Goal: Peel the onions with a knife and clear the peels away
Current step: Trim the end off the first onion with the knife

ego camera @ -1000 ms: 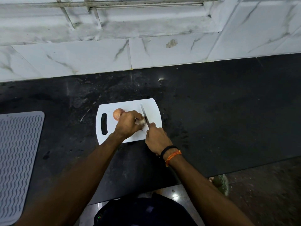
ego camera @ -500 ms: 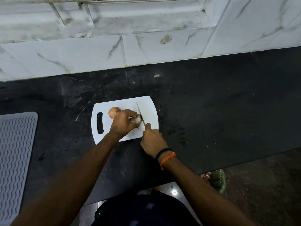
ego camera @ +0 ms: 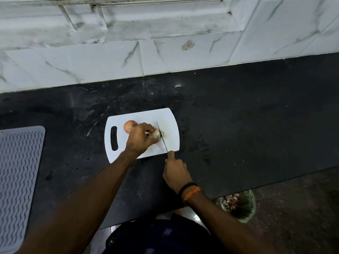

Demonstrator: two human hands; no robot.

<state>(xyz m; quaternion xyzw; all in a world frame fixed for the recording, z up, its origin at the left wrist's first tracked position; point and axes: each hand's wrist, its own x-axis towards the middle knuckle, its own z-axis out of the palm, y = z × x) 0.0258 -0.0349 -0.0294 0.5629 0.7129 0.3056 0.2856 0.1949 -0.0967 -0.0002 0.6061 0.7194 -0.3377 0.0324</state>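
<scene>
Two onions on the white cutting board (ego camera: 170, 118), middle of the black counter (ego camera: 238, 116). Grey ridged mat (ego camera: 20, 176) off at far left. Whole onion (ego camera: 129, 126) sitting just behind the left hand (ego camera: 140, 139), curled round the other onion (ego camera: 155, 134). Knife (ego camera: 162, 137) blade against it, handle gripped in the right hand (ego camera: 176, 173), forefinger along the spine. Green bin (ego camera: 236, 205) of peels on the floor, lower right.

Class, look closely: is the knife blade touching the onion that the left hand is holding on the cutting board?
Touching. The head view shows the knife blade lying against the end of the onion gripped by the left hand, with no gap visible.
</scene>
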